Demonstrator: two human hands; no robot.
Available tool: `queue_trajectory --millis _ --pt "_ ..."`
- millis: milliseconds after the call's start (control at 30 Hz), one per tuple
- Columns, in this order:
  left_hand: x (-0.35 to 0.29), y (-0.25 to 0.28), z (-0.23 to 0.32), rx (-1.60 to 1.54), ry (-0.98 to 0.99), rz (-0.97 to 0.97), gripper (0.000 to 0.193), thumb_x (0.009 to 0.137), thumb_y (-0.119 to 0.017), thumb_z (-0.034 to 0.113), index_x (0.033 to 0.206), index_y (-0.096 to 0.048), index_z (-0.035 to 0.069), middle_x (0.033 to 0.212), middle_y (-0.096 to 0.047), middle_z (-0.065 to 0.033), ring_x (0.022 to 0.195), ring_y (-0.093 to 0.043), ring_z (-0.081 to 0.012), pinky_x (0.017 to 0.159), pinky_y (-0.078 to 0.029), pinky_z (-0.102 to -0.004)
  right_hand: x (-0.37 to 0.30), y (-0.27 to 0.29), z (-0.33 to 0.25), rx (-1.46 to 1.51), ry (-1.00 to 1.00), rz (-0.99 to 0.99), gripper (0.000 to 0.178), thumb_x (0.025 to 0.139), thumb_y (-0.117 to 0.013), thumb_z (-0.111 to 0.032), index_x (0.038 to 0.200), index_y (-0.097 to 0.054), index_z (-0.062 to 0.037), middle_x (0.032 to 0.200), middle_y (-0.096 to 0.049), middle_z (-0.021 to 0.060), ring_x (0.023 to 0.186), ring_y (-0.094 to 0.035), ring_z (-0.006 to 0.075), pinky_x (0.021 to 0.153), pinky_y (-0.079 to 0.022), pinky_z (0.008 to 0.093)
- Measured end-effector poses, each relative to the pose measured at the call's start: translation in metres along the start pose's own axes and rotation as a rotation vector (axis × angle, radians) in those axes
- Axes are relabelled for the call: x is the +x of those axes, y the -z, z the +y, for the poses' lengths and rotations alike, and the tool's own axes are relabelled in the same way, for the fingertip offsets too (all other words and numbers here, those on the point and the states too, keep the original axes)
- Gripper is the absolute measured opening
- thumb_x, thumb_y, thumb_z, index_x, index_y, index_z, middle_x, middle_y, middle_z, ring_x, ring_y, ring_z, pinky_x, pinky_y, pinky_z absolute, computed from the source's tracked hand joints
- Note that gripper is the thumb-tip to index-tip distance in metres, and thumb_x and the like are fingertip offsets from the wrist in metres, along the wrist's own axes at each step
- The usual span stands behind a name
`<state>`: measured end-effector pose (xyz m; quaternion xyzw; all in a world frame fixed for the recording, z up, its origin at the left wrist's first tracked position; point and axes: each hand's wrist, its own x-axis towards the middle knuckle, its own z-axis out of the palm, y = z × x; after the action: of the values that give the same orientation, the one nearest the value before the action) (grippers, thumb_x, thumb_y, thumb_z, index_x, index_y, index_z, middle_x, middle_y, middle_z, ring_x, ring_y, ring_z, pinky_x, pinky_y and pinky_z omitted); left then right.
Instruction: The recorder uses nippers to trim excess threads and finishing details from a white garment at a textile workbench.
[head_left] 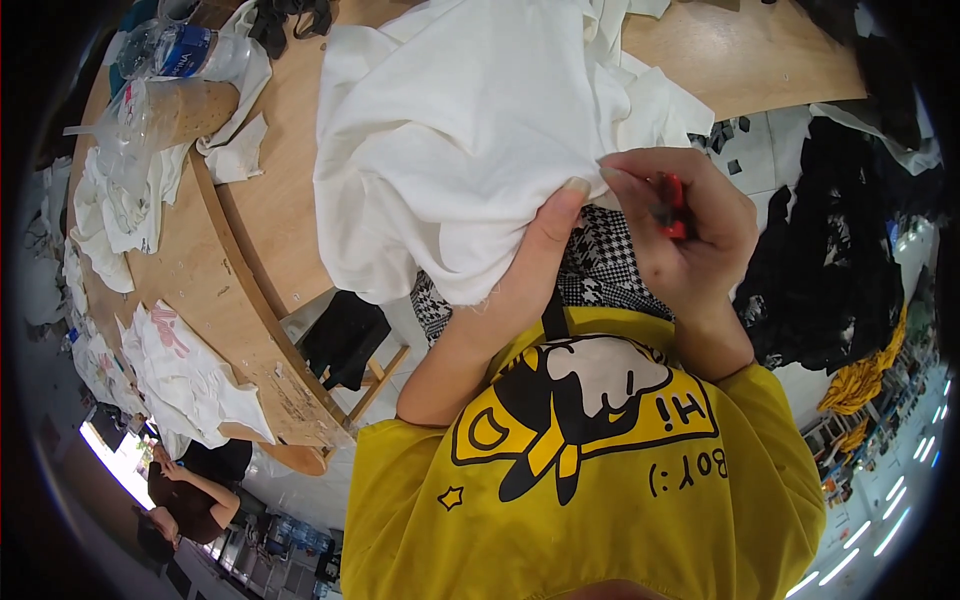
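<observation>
White cloth (470,150) pinched; yellow shirt (600,545) lettered.

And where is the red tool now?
In the head view, the red tool is in the right hand, by the lower-right edge of the white fabric.

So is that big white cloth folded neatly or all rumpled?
Rumpled: the big white cloth shows loose, uneven creases instead of flat, neat layers, and its near edge bunches beside the left hand.

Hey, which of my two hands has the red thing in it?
Your right hand: the small red object sits inside its curled grasp. Your left hand grips the white cloth, with no red showing there.
</observation>
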<state>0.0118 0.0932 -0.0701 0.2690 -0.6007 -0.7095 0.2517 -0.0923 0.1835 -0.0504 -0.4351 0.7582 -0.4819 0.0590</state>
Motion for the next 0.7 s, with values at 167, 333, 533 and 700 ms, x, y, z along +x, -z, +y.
queue_trajectory --millis 167,333,533,700 --pt "0.001 -0.003 0.01 -0.066 0.12 0.076 0.027 0.079 -0.056 0.015 0.1 -0.052 0.0 0.095 -0.054 -0.0058 0.086 -0.05 -0.0136 0.079 -0.038 -0.0245 -0.005 -0.002 0.006 0.343 -0.03 0.196 0.009 0.07 -0.055 0.004 0.08 -0.055 0.0018 0.061 -0.052 -0.0003 0.05 -0.041 0.0029 0.047 -0.034 0.016" --pt "0.003 0.003 -0.002 -0.199 0.129 0.056 0.032 0.078 -0.057 0.015 0.104 -0.049 -0.002 0.104 -0.051 -0.0073 0.094 -0.048 -0.0142 0.083 -0.036 -0.0258 -0.003 0.005 -0.001 0.414 -0.171 0.087 0.013 0.072 -0.056 0.002 0.084 -0.053 0.0019 0.064 -0.051 -0.0026 0.056 -0.043 0.0012 0.05 -0.035 0.0146" --pt "0.0 0.003 0.013 -0.188 0.312 -0.077 0.02 0.079 -0.055 0.015 0.091 -0.056 -0.001 0.083 -0.059 -0.0064 0.073 -0.054 -0.0117 0.069 -0.044 -0.0222 -0.012 -0.012 0.003 0.301 -0.177 0.033 0.02 0.061 -0.059 0.004 0.08 -0.056 -0.0016 0.066 -0.057 0.0059 0.055 -0.053 0.011 0.051 -0.04 0.0184" --pt "-0.004 -0.001 0.016 -0.376 0.376 0.003 0.018 0.081 -0.052 0.013 0.089 -0.057 -0.003 0.079 -0.06 -0.0074 0.067 -0.056 -0.0113 0.065 -0.046 -0.0221 -0.014 -0.014 0.001 0.217 -0.036 0.121 0.018 0.058 -0.058 0.004 0.074 -0.055 -0.004 0.063 -0.056 0.0031 0.05 -0.05 0.0146 0.048 -0.038 0.0213"
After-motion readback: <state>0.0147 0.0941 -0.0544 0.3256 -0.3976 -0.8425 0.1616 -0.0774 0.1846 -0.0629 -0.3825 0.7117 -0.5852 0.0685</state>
